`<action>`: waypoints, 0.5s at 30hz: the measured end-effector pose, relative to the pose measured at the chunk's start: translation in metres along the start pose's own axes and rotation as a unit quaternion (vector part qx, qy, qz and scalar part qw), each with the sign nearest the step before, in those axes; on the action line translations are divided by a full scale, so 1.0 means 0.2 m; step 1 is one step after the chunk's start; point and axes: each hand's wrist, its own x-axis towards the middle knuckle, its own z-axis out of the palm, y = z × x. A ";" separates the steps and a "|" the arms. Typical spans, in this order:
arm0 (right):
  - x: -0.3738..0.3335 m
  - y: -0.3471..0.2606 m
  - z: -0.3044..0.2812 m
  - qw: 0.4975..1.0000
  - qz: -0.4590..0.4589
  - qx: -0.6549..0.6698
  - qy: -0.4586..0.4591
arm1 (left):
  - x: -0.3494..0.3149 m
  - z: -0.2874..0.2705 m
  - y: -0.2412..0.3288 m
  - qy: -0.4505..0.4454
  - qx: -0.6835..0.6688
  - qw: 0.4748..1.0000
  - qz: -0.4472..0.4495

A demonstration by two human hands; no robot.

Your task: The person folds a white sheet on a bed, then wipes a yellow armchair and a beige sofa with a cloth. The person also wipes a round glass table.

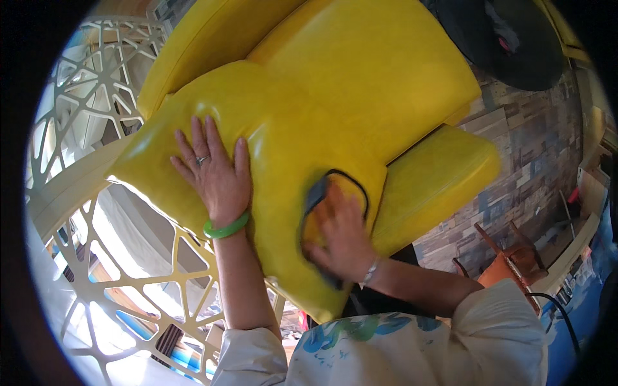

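A large, glossy yellow cushion (pixel 278 212) lies tilted across a yellow leather-like sofa (pixel 360 71). My left hand (pixel 222 183) rests flat on the cushion's left part, fingers spread, holding nothing; a ring and a green bangle (pixel 225 227) are on that arm. To its right, my right hand (pixel 344 235) presses on a dark-edged cloth (pixel 315 193) against the cushion. The cloth looks grey and yellow, and motion blurs both it and the fingers. A thin bracelet (pixel 370 270) circles the right wrist.
A cream openwork lattice panel (pixel 103 283) stands along the left side, close to the cushion. The sofa's yellow armrest (pixel 438 186) is at the right. Beyond it are patterned flooring (pixel 515 154), an orange-brown chair (pixel 508 264) and a black object (pixel 515 45) at the upper right.
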 end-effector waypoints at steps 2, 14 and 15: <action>0.17 0.04 -0.03 0.999 -0.022 0.000 0.023 | 0.01 -0.02 0.06 -0.015 -0.004 1.000 0.011; 0.04 0.57 0.13 0.962 0.249 0.056 -0.101 | 0.06 -0.05 0.11 -0.034 0.035 0.999 -0.022; -0.03 0.34 0.06 0.978 0.188 0.030 -0.082 | 0.06 -0.05 0.11 -0.028 0.025 0.999 -0.020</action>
